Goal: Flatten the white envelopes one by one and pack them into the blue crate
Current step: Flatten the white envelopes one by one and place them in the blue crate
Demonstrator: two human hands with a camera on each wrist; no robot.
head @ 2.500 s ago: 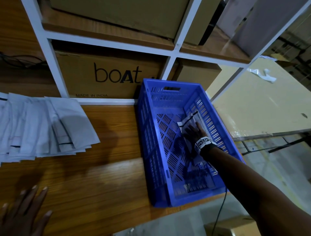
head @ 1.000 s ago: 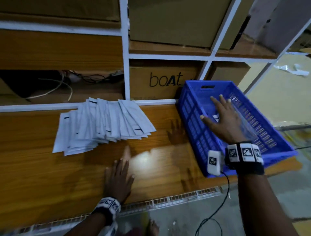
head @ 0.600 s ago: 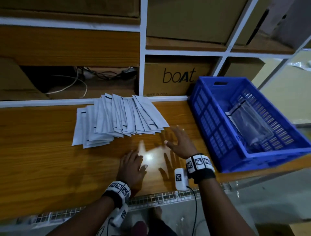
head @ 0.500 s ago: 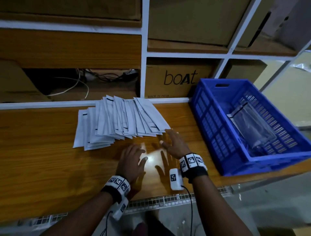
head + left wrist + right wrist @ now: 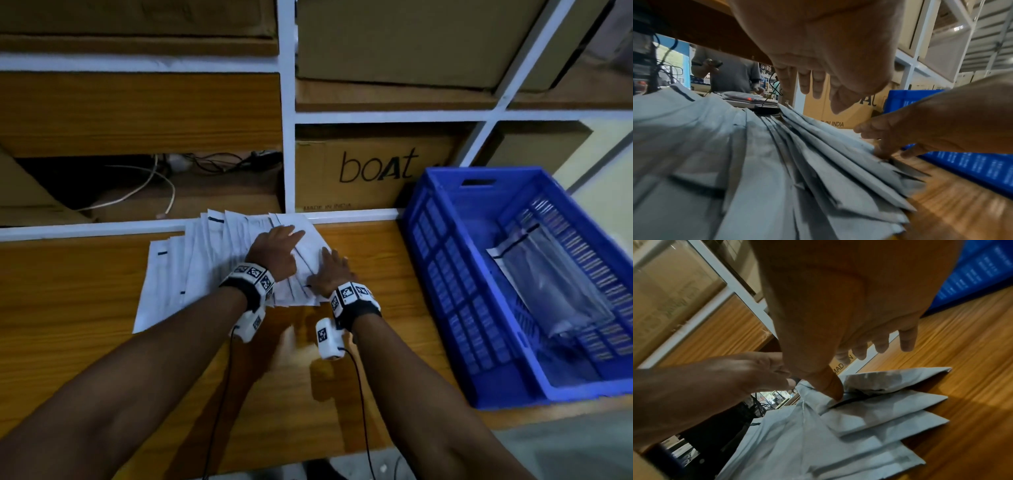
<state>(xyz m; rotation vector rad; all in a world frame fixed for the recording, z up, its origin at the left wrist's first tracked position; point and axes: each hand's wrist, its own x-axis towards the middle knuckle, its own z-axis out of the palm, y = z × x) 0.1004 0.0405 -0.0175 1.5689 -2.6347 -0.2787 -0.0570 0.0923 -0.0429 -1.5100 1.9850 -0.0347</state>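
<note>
A fanned stack of white envelopes (image 5: 205, 270) lies on the wooden shelf board against the rack. My left hand (image 5: 287, 240) is spread over the stack's right end with its fingers (image 5: 812, 84) straight. My right hand (image 5: 329, 263) sits at the stack's right edge. Its thumb (image 5: 835, 392) presses on the top envelope (image 5: 890, 381), and its other fingers (image 5: 881, 345) are stretched out above. The blue crate (image 5: 442, 274) stands to the right on the same board, with flattened envelopes (image 5: 537, 274) lying inside it.
A "boAt" cardboard box (image 5: 370, 168) sits in the rack bay behind the stack. Loose cables (image 5: 161, 185) lie in the bay to its left. White rack posts (image 5: 287, 137) rise behind the envelopes. In the left wrist view a person (image 5: 729, 76) stands beyond the rack.
My right hand left the crate and came back left. Both hands then moved forward from the bare wood onto the right end of the envelope stack.
</note>
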